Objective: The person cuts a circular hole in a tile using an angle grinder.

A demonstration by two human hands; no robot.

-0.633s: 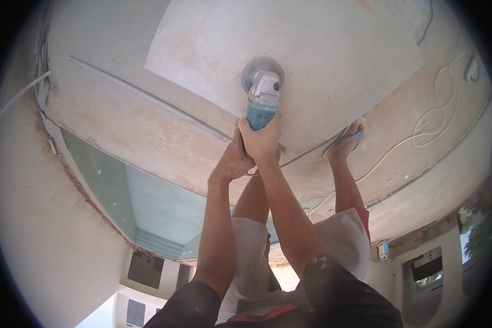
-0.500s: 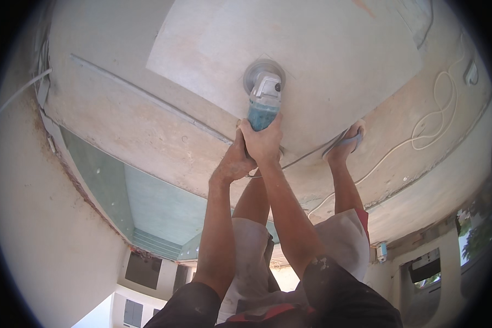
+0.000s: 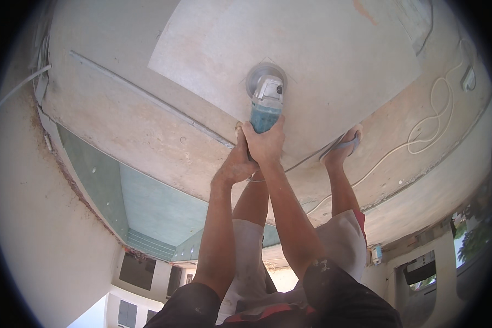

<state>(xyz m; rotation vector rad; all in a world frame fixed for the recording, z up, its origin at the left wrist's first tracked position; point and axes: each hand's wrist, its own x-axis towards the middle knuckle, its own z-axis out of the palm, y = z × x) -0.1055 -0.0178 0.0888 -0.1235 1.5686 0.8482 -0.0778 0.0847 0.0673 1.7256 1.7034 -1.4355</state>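
Observation:
Both of my hands are closed around a teal and silver angle grinder (image 3: 265,112). My right hand (image 3: 266,144) wraps the teal body. Just behind it and to its left, my left hand (image 3: 236,165) grips the rear end, which the hands mostly hide. The round disc (image 3: 258,74) is blurred as if spinning and sits at the surface of a large pale tile (image 3: 333,71). Thin drawn lines form corners around the disc. A dark cord (image 3: 303,158) passes from behind my hands toward my foot at the right.
My sandalled foot (image 3: 341,146) stands by the tile's lower right edge. A white cable (image 3: 434,128) lies looped on the rough floor at the right. Along the left lies a long thin metal strip (image 3: 147,101). Beyond the floor's edge is a teal-lined recess (image 3: 158,186).
In the picture, the grinder and both hands sit slightly farther right and lower. The floor and tile have shifted slightly too, so the view has moved a little. Both hands keep their grip.

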